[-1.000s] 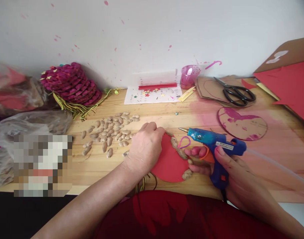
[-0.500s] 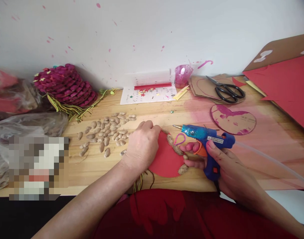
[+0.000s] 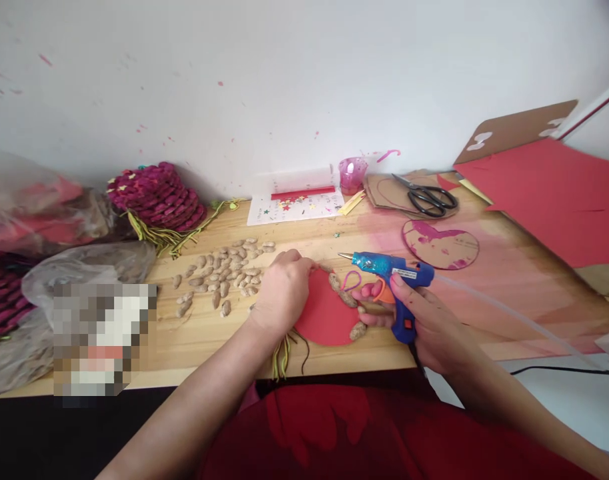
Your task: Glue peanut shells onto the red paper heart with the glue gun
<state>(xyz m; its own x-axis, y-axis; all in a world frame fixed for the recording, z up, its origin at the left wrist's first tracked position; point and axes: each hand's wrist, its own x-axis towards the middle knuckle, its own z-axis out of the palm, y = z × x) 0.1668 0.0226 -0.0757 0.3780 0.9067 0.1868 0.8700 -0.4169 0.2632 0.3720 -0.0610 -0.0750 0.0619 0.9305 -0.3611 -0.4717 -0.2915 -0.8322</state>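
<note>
Head camera: from afar I am watching the left hand (image 3: 284, 290) resting at the left edge of the red disc (image 3: 322, 315), fingers bent; I cannot tell what they are pinching. The right hand (image 3: 429, 320) is gripping a blue glue gun (image 3: 379, 265) by its handle. Between them, the disc is looking light and stiff, easiest held by its rim, where brittle-seeming peanuts (image 3: 347, 297) are sitting. Both wrists are staying low over the table (image 3: 179, 347).

Flat, rounded red sheet (image 3: 322, 317) lying down, knobbly tan peanuts (image 3: 347, 298) dotted along its right edge — and a blue-and-orange plastic glue gun (image 3: 384, 267) raised nearby, metal nozzle pointing left.
</note>
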